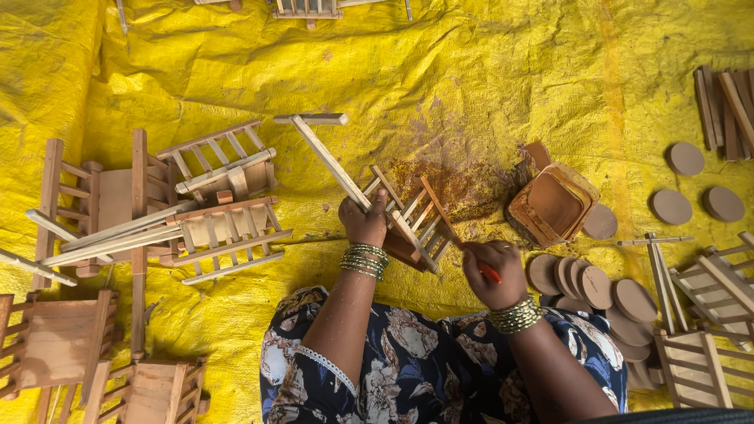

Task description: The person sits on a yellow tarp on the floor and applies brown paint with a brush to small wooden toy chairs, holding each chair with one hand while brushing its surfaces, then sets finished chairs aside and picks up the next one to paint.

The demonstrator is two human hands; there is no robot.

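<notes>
My left hand (363, 220) grips a small slatted wooden cart (412, 220) by its long handle (326, 153), holding it tilted over the yellow sheet (471, 86). My right hand (493, 271) is closed around a thin brush with a red grip (488, 272), its tip against the cart's side. The cart's slats look brown-orange, as if coated. Both wrists wear stacks of bangles. My lap in a dark floral dress fills the bottom centre.
An open square tub of brown-orange paint (554, 204) sits right of the cart, beside a stain. Round wooden discs (585, 286) lie in a row and scattered at right. Unpainted carts (196, 212) pile at left; more (699, 330) at right. Wooden slats (726, 110) lie top right.
</notes>
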